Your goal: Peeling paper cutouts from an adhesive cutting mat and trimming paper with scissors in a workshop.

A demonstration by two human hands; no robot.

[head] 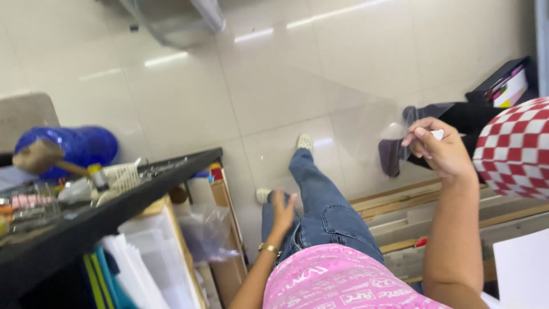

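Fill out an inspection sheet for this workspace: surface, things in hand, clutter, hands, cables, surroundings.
Surface: glossy pale tiled floor; dark shelf edge at left.
Things in hand: clear plastic sheet, held up at its upper edge by the right hand; a small white item shows at the fingertips, too small to tell.
Clutter: mallet, blue bag and small items on the shelf; stacked papers below; wooden strips at right.
Hands: left hand open, blurred, above the jeans, holding nothing; gold bracelet on its wrist.
Cables: nothing seen.
Surroundings: another person's red-and-white checked sleeve at right.
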